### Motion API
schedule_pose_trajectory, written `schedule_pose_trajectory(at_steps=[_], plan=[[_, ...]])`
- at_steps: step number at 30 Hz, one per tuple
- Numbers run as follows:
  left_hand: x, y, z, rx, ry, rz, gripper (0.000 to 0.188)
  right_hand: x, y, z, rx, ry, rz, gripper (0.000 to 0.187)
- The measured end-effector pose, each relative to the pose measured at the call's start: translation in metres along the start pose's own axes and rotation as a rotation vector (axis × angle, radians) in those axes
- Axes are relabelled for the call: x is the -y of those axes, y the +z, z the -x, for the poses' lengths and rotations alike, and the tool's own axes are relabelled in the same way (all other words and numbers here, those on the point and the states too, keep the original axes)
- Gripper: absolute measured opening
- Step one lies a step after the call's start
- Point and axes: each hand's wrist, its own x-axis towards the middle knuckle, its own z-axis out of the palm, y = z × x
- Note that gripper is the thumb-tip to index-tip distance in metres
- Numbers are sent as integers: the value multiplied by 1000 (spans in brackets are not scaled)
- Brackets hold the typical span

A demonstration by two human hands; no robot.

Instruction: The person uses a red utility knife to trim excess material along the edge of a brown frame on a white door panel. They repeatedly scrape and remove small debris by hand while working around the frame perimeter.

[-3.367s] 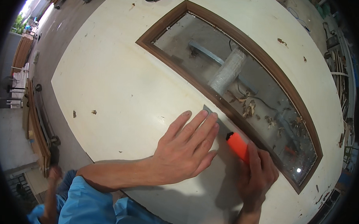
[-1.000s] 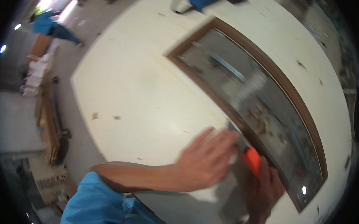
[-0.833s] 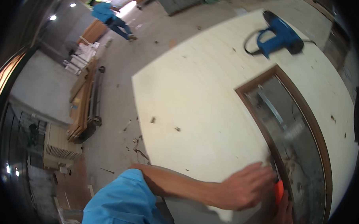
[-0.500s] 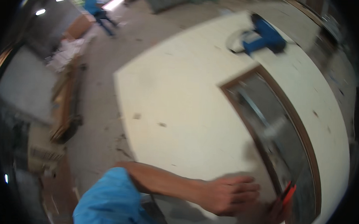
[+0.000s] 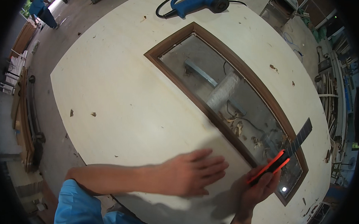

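A large cream door-like panel (image 5: 121,94) lies flat in front of me. Set into it is a long brown frame (image 5: 211,116) around a clear pane. My left hand (image 5: 193,173) is open, its fingers stretched out over or on the panel, left of the frame; whether it touches, I cannot tell. In my right hand (image 5: 262,184) is a red and black snap-off utility knife (image 5: 269,167), gripped by its handle. Its long dark blade sticks out and points away to the right, above the near end of the frame.
A blue heat gun (image 5: 199,4) with a cord lies at the panel's far end. Brown scraps (image 5: 273,68) are scattered on the panel. Boards are stacked at left (image 5: 25,122) and long strips at right (image 5: 332,101). Far left, another person (image 5: 42,12) in blue bends over.
My view has shifted, so the panel, frame and heat gun sit farther left and higher. The right hand and knife show more fully, with the long blade now distinct. My left hand stays open.
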Motion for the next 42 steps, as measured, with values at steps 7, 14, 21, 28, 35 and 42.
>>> schedule_pose_trajectory(at_steps=[7,14,21,28,35,42], plan=[[51,-64,17,-110,-750,-504,38,-1,0,2,14,27,-83,46],[10,-6,-25,29,-745,-602,76,7,4,-5,21,14,-63,44],[-18,39,-36,9,198,223,44,27,-18,-19,-1,-38,-22,42],[55,-80,39,-207,-757,-783,40,33,-65,-5,500,-445,602,42],[-28,15,20,-217,72,-441,44,26,-53,-7,690,-679,926,49],[-32,7,-7,-68,-244,-349,61,21,-41,-15,652,-770,1029,58]])
